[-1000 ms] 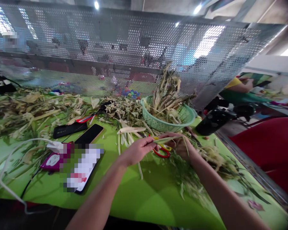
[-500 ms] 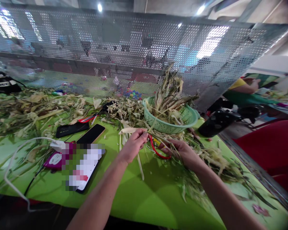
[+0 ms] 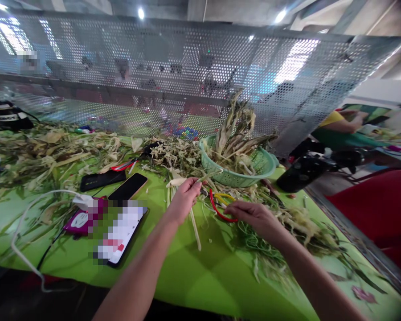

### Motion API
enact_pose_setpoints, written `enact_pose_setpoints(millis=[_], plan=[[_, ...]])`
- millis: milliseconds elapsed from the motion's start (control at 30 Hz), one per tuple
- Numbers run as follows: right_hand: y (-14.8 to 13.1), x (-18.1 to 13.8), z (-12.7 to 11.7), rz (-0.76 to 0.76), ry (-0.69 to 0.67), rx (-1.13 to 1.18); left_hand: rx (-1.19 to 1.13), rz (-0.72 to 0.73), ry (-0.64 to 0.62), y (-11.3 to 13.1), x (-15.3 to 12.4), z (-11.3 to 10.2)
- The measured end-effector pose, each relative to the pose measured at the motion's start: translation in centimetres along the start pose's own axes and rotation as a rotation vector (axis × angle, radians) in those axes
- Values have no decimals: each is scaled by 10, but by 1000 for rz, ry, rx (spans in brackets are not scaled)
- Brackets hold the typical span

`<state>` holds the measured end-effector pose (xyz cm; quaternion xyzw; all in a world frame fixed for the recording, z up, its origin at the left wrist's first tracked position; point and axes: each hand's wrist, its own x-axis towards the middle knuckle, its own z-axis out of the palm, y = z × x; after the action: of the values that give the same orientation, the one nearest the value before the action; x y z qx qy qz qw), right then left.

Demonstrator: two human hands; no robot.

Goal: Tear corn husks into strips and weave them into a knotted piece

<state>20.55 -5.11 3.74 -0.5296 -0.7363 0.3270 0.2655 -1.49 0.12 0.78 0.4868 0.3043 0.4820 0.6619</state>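
My left hand (image 3: 186, 198) is closed in a pinch on a pale green husk strip (image 3: 211, 175), whose tip sticks out to the right past the thumb. Another pale strip (image 3: 196, 232) hangs below that hand onto the table. My right hand (image 3: 255, 218) has its fingers curled together; what they hold, if anything, is hidden. Just left of its fingertips are curved red and yellow handles (image 3: 215, 207), the rest of that tool being out of sight. Under the right hand lies a tangle of green string (image 3: 259, 240).
A green plastic basket (image 3: 237, 178) with dried husks stands behind my hands. Left are phones (image 3: 128, 187), a purple power bank (image 3: 83, 220) with a white cable, and husk heaps (image 3: 50, 142). A black bottle (image 3: 302, 171) lies right, beside a red chair (image 3: 377, 205). Perforated metal panel behind.
My left hand has shifted slightly left, away from the red handle. The right hand's fingers have curled tighter, and the yellow handle and green string show more.
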Motion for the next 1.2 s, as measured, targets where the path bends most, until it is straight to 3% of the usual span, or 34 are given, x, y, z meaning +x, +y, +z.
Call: enact_pose_setpoints(millis=[200,333,400,467,600,700,1000,1100,1200], plan=[[-5,2,13,-94,-90,-295,-181,-20,-12,0,-1,4],[-5,12,8,-123,60,-365,-163,-39,-85,2,-2,6],[-7,17,7,-109,162,-254,-121,-41,-108,1,-3,7],[-13,21,9,-50,182,-1,-69,-37,-123,1,-4,8],[-28,25,17,97,35,532,50,-34,-115,1,-5,11],[-32,28,19,164,-34,633,74,-39,-84,2,-6,11],[-27,39,8,67,249,432,-33,-120,-168,7,-8,10],[-26,34,-4,-6,318,305,165,-41,-92,6,-7,10],[-27,27,-18,-142,378,10,476,49,-40,6,-8,11]])
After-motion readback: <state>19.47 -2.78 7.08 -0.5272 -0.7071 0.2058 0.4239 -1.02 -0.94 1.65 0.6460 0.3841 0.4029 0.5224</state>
